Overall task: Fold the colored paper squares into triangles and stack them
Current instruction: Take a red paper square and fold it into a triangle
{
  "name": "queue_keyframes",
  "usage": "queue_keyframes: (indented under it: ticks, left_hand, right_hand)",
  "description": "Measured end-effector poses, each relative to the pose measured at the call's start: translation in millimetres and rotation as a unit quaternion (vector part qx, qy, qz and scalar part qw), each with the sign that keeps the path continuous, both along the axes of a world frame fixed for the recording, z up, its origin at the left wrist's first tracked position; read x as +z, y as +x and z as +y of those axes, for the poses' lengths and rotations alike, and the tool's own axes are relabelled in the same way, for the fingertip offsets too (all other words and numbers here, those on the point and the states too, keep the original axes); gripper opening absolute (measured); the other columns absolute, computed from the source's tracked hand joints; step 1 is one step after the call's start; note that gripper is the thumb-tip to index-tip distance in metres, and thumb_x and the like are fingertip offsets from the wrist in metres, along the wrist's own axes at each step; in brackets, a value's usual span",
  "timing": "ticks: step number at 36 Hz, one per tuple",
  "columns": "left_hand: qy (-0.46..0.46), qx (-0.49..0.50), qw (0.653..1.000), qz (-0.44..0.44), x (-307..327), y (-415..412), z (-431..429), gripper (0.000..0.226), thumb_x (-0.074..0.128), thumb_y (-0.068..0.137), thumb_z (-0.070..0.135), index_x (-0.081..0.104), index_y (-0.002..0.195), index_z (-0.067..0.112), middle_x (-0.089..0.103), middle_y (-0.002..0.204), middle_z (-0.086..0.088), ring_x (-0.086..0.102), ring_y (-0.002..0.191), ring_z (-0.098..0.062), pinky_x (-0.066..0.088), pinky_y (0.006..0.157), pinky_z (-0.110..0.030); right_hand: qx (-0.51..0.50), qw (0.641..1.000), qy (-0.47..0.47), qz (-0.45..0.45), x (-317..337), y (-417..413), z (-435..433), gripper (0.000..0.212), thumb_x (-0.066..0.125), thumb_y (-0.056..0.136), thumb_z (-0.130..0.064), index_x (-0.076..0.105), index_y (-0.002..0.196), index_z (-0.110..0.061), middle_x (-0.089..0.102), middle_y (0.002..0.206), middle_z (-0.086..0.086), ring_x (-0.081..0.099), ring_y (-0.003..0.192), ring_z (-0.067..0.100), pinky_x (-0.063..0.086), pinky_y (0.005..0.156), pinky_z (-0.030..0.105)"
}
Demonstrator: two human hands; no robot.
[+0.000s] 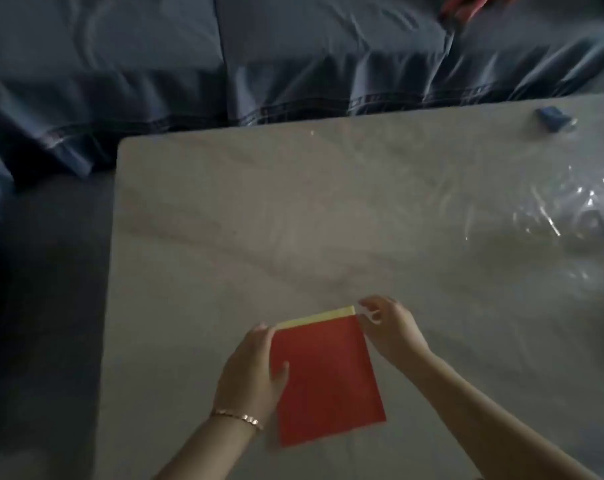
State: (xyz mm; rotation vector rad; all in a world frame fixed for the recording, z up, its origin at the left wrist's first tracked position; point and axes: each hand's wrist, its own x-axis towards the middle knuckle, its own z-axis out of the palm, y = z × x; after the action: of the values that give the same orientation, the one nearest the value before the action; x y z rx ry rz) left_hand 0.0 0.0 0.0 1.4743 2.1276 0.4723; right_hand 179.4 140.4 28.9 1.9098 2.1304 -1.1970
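A red paper square [328,379] lies on top of a small stack near the front of the pale table [293,220]. A yellow sheet [319,315] peeks out along the stack's far edge. My left hand [250,372] grips the stack's left edge, thumb on the red paper and fingers hidden beneath. My right hand [390,327] is at the far right corner, fingertips pinching at the corner of the sheets. The stack looks lifted a little off the table.
Crumpled clear plastic wrap [570,216] lies at the table's right side, and a small blue object [553,117] sits at the far right corner. Behind and left of the table is a blue-covered sofa [189,64]. A bracelet is on my left wrist.
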Motion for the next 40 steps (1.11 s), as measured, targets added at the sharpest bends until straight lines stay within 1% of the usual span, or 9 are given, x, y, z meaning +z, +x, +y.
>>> queue_keyframes:
  ticks: [5, 8, 19, 25, 29, 31, 33, 37, 40]
  left_hand:
    - [0.002, -0.043, 0.998, 0.035, -58.6, 18.8, -6.3, 0.063, 0.043, 0.070, 0.051, 0.042, 0.124, 0.018, 0.054, 0.129, -0.014, 0.056, 0.115, -0.029, 0.052, 0.087, -0.041]
    - [0.009, -0.089, 0.991, 0.102, -82.4, 23.0, -8.6, 0.073, 0.042, 0.069, 0.061, 0.042, 0.129, 0.020, 0.045, 0.139, -0.012, 0.040, 0.128, -0.027, 0.033, 0.105, -0.039]
    - [0.097, -0.085, 0.979, 0.157, -102.9, 21.0, -6.7, 0.082, 0.034, 0.070, 0.071, 0.038, 0.131, 0.017, 0.051, 0.135, -0.007, 0.032, 0.128, -0.020, 0.011, 0.107, -0.032]
    - [0.078, -0.074, 0.975, 0.195, -95.1, 26.0, -3.9, 0.081, 0.031, 0.064, 0.073, 0.052, 0.119, 0.018, 0.063, 0.119, -0.004, 0.054, 0.114, -0.022, 0.049, 0.087, -0.039]
    - [0.043, -0.072, 0.978, 0.192, -85.3, 31.7, -12.6, 0.084, 0.030, 0.062, 0.072, 0.061, 0.115, 0.014, 0.063, 0.118, -0.008, 0.062, 0.107, -0.026, 0.051, 0.081, -0.043]
    - [0.003, -0.083, 0.976, 0.200, -79.7, 36.0, -14.7, 0.099, 0.020, 0.059, 0.075, 0.044, 0.134, 0.015, 0.044, 0.140, -0.013, 0.045, 0.127, -0.028, 0.039, 0.098, -0.047]
    - [-0.044, -0.101, 0.975, 0.191, -78.0, 36.1, -17.6, 0.110, 0.006, 0.051, 0.078, 0.008, 0.147, 0.025, 0.008, 0.155, -0.003, 0.010, 0.143, -0.021, 0.012, 0.113, -0.041]
    - [-0.049, -0.049, 0.990, 0.126, -67.6, 43.2, -18.1, 0.106, 0.056, 0.062, 0.073, 0.007, 0.145, 0.029, 0.016, 0.149, 0.002, 0.015, 0.138, -0.020, 0.012, 0.111, -0.036]
    - [-0.041, -0.016, 0.992, 0.116, -61.2, 46.1, -20.3, 0.099, 0.071, 0.062, 0.058, 0.019, 0.141, 0.029, 0.027, 0.141, 0.001, 0.026, 0.131, -0.023, 0.022, 0.107, -0.036]
  right_hand:
    - [-0.043, 0.997, 0.017, -0.068, -55.3, 0.4, -14.3, 0.042, 0.063, 0.081, -0.040, 0.055, 0.118, -0.022, 0.053, 0.113, -0.001, 0.055, 0.104, 0.020, 0.047, 0.082, 0.032]
    - [-0.036, 0.994, 0.068, -0.072, -73.1, 1.2, -19.2, 0.045, 0.067, 0.077, -0.043, 0.056, 0.116, -0.024, 0.051, 0.107, -0.003, 0.052, 0.104, 0.018, 0.047, 0.083, 0.031]
    - [-0.077, 0.975, 0.195, 0.067, -78.4, 17.5, -42.5, 0.023, 0.076, 0.073, -0.024, 0.066, 0.092, -0.032, 0.059, 0.080, -0.014, 0.055, 0.073, 0.006, 0.045, 0.068, 0.025]
    - [-0.133, 0.959, 0.179, 0.174, -83.9, 34.1, -52.7, 0.021, 0.078, 0.070, -0.013, 0.069, 0.085, -0.025, 0.064, 0.071, -0.014, 0.059, 0.067, -0.003, 0.041, 0.056, 0.004]
    - [-0.169, 0.959, 0.112, 0.196, -82.8, 43.1, -53.7, 0.024, 0.081, 0.067, -0.014, 0.073, 0.089, -0.008, 0.068, 0.073, -0.005, 0.065, 0.070, 0.010, 0.053, 0.070, 0.022]
    - [-0.150, 0.964, 0.106, 0.195, -74.4, 44.2, -51.0, 0.023, 0.081, 0.067, -0.012, 0.074, 0.089, -0.008, 0.068, 0.070, -0.006, 0.065, 0.066, 0.008, 0.054, 0.069, 0.019]
    - [-0.110, 0.969, 0.131, 0.177, -65.8, 44.1, -51.6, 0.018, 0.079, 0.069, -0.010, 0.074, 0.086, -0.010, 0.065, 0.068, -0.008, 0.061, 0.062, 0.002, 0.047, 0.059, 0.008]
    - [-0.084, 0.968, 0.168, 0.165, -63.7, 47.3, -61.8, 0.021, 0.076, 0.073, -0.010, 0.073, 0.093, -0.011, 0.066, 0.076, -0.001, 0.061, 0.072, 0.008, 0.042, 0.069, 0.015]
    - [-0.088, 0.966, 0.174, 0.169, -71.1, 48.1, -72.9, 0.021, 0.074, 0.074, -0.010, 0.073, 0.095, -0.012, 0.070, 0.083, 0.002, 0.064, 0.080, 0.012, 0.042, 0.073, 0.017]
